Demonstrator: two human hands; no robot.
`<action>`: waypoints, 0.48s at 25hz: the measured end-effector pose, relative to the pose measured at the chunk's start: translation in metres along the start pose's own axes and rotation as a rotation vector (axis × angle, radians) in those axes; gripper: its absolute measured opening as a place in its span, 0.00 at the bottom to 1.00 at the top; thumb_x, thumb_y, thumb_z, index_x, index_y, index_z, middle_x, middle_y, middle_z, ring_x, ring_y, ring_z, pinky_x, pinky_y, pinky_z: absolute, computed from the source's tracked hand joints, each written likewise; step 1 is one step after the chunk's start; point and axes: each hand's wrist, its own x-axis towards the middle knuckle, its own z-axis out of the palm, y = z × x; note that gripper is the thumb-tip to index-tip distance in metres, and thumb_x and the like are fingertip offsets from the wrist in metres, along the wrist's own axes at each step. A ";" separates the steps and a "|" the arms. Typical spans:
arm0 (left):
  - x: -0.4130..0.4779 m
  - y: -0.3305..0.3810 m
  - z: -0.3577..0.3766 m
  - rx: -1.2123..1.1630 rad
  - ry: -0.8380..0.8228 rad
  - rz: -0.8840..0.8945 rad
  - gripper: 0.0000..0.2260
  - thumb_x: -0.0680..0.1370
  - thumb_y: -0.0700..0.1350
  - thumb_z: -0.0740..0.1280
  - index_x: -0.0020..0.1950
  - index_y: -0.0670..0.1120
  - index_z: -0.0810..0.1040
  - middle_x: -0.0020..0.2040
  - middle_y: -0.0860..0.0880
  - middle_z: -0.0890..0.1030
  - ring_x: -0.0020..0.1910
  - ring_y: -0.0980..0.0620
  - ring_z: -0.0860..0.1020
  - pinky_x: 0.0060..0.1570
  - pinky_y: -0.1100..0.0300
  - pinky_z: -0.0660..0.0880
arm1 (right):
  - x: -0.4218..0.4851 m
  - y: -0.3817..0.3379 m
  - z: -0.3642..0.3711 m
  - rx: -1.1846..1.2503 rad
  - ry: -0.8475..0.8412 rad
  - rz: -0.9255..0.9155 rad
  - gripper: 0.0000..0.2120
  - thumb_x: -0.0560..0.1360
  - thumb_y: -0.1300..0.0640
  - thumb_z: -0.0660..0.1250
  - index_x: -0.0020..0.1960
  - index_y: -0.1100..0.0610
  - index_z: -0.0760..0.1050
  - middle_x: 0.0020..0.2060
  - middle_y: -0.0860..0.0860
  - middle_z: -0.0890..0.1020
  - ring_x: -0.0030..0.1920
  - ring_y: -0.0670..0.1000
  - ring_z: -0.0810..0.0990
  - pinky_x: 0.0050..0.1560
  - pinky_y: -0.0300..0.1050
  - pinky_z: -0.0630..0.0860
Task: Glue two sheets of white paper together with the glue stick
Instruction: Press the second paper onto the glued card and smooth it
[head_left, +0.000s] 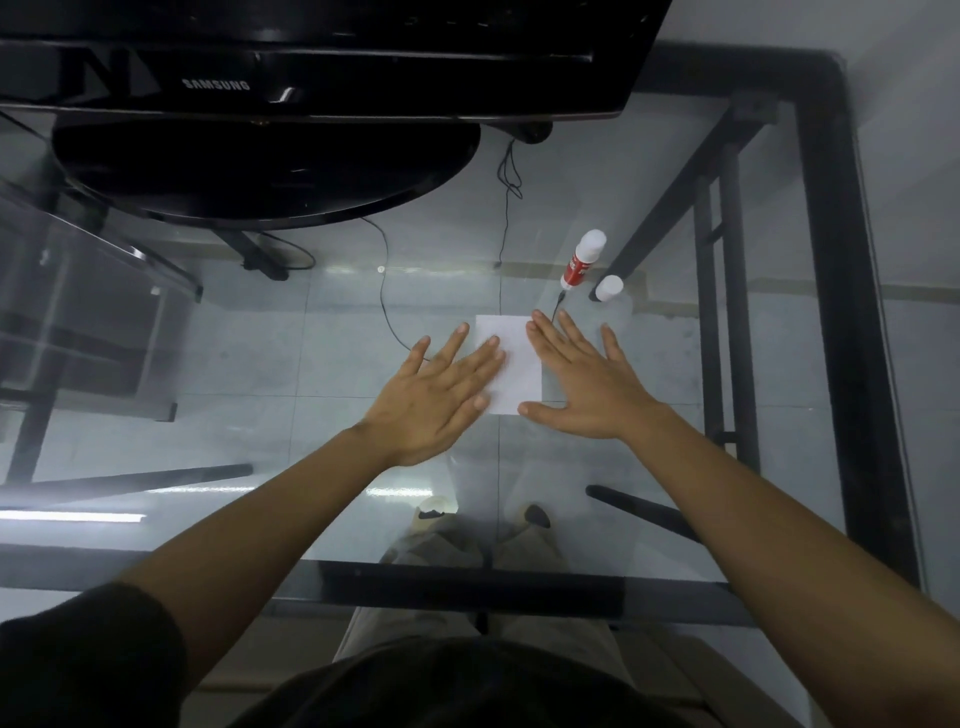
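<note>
A small white paper (511, 364) lies flat on the glass table (311, 332); I cannot tell whether it is one sheet or two stacked. My left hand (441, 395) lies flat with fingers spread, its fingertips over the paper's left edge. My right hand (582, 379) rests flat, fingers apart, along the paper's right edge. Neither hand holds anything. A red-and-white glue stick (582, 260) stands upright beyond the paper to the right, and its white cap (609, 287) stands separately beside it.
A black monitor (311, 67) on a round base (260, 161) fills the far left of the table. The black table frame (841, 312) runs along the right and near edges. Thin cables (387, 291) show through the glass behind the paper.
</note>
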 end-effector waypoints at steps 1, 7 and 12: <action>-0.005 -0.001 -0.002 0.078 -0.059 0.095 0.25 0.78 0.60 0.34 0.73 0.57 0.33 0.74 0.57 0.37 0.72 0.53 0.30 0.68 0.51 0.27 | 0.000 0.000 0.000 0.011 -0.001 -0.001 0.44 0.71 0.32 0.54 0.74 0.50 0.34 0.75 0.45 0.37 0.73 0.47 0.33 0.70 0.58 0.34; 0.036 -0.033 -0.031 0.198 -0.155 0.067 0.24 0.77 0.60 0.34 0.73 0.59 0.35 0.76 0.58 0.43 0.71 0.51 0.30 0.66 0.45 0.27 | 0.000 0.001 0.000 0.019 -0.007 -0.004 0.44 0.71 0.32 0.55 0.74 0.50 0.34 0.75 0.45 0.36 0.73 0.47 0.33 0.70 0.59 0.33; 0.021 -0.020 -0.020 0.230 -0.198 0.205 0.26 0.77 0.62 0.33 0.73 0.59 0.34 0.76 0.58 0.41 0.71 0.54 0.27 0.65 0.46 0.24 | 0.000 0.001 0.001 0.039 -0.008 -0.007 0.45 0.71 0.32 0.55 0.74 0.51 0.34 0.75 0.45 0.36 0.73 0.47 0.33 0.70 0.59 0.34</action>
